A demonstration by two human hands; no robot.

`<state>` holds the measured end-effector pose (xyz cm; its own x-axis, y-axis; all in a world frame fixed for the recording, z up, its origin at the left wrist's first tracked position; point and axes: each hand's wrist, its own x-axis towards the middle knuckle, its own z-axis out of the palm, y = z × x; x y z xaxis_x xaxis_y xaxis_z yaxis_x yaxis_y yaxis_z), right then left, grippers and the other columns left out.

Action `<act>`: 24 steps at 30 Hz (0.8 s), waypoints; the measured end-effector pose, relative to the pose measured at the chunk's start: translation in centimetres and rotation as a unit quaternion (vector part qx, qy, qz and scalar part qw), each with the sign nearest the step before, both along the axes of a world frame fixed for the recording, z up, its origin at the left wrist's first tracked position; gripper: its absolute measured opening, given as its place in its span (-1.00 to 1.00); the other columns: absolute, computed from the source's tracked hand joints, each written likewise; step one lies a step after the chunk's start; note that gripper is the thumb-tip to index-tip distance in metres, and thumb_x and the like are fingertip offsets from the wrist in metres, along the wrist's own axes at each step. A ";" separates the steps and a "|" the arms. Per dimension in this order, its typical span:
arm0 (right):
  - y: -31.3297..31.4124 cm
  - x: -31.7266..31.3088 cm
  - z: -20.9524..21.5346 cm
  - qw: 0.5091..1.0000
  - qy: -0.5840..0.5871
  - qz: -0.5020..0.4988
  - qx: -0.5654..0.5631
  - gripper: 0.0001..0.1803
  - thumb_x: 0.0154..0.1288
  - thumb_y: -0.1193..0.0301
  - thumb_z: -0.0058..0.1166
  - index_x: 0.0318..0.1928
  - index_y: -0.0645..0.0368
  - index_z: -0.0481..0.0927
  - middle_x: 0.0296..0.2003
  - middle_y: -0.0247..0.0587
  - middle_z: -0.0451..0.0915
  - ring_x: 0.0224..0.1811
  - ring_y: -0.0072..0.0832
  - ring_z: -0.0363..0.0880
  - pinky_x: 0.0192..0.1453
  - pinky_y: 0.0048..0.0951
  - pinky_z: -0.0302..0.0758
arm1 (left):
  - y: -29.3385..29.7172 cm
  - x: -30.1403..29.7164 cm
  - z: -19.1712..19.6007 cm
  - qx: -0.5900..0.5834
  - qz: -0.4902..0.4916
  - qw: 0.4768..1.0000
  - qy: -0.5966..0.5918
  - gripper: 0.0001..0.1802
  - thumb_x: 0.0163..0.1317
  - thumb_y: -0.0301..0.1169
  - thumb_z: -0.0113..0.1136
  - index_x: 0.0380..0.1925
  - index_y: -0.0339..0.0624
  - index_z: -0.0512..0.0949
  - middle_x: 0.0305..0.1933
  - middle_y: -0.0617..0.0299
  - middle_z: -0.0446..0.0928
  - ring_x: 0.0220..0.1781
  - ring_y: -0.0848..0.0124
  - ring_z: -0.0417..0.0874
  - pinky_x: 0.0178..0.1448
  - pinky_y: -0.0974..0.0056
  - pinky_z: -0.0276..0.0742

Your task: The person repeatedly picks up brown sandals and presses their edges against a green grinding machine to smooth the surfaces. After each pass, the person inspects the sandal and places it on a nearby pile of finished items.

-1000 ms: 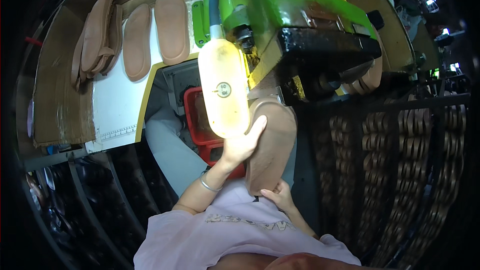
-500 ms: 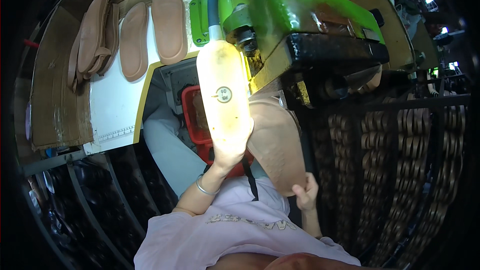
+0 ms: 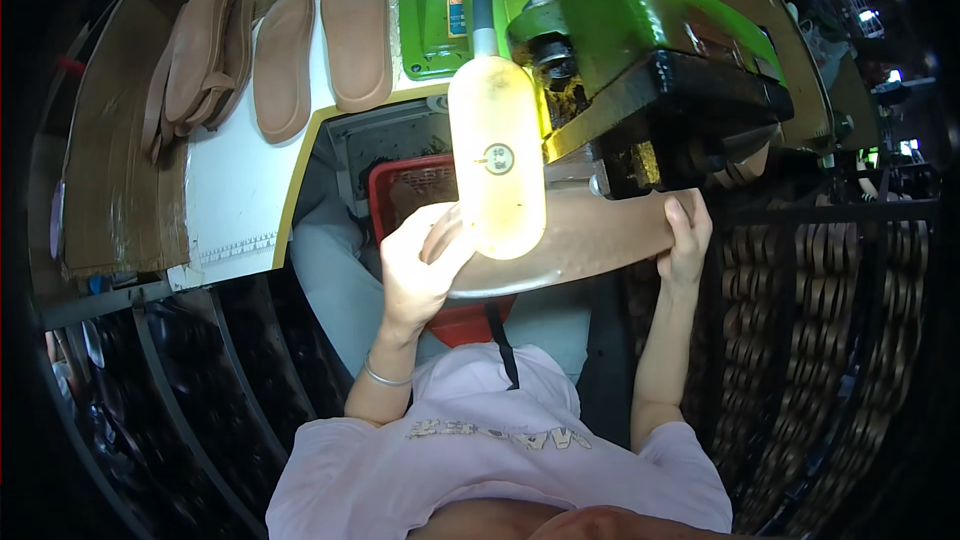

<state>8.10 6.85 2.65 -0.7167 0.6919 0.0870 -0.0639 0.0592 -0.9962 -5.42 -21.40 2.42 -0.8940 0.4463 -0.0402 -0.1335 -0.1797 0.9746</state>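
Note:
A brown footbed-shaped shoe sole [image 3: 610, 235] stretches sideways between my hands, its edge turned toward me. My left hand [image 3: 418, 265] is closed round its left end, thumb and fingers pinching the rim. At the other end, my right hand [image 3: 686, 235] grips the sole between thumb and fingers. The sole's far edge lies close under the dark head of a green machine [image 3: 640, 10]; whether they touch I cannot tell. A bright oblong lamp [image 3: 497, 160] hides part of the sole's left half.
Two brown footbeds [image 3: 357, 40] lie on the white table [image 3: 230, 210] at the left, beside a piled bunch of them [image 3: 200, 55]. A cardboard wall [image 3: 115, 190] borders the table. Below sits a red basket [image 3: 382, 185]. Racks of soles [image 3: 830, 290] stand at the right.
The sole has turned from hanging steeply to lying nearly level across. My right hand has risen to the machine head; my left hand has shifted left, out from behind the lamp. The view has shifted slightly.

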 end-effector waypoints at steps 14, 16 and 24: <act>-7.8 -5.9 0.4 0.980 0.027 0.172 -0.093 -0.58 0.23 0.52 0.11 0.11 0.35 0.43 -0.03 -0.23 0.54 0.03 -0.54 0.48 0.18 -0.50 0.36 | -11.3 -0.8 -1.7 0.019 0.064 0.994 -0.085 -0.67 0.17 -0.48 0.27 -0.09 -0.43 0.50 -0.17 0.13 0.62 -0.16 0.49 0.61 0.02 0.41 0.49; -8.8 -6.2 0.6 0.978 0.006 0.199 -0.065 -0.60 0.21 0.52 0.14 0.08 0.33 0.46 -0.05 -0.22 0.56 0.02 -0.52 0.49 0.18 -0.49 0.36 | -12.7 -0.2 -2.0 0.012 0.074 0.992 -0.099 -0.65 0.16 -0.47 0.29 -0.09 -0.43 0.49 -0.15 0.12 0.61 -0.14 0.49 0.61 0.03 0.40 0.48; -9.0 -5.8 -0.5 0.986 0.020 0.161 0.031 -0.69 0.16 0.50 0.27 -0.10 0.31 0.51 -0.18 -0.22 0.61 -0.12 -0.55 0.55 0.02 -0.53 0.46 | -10.3 -1.4 0.7 -0.258 -0.080 0.961 0.051 -0.66 0.04 -0.53 0.35 -0.15 -0.38 0.54 -0.20 0.14 0.64 -0.15 0.46 0.64 -0.02 0.36 0.53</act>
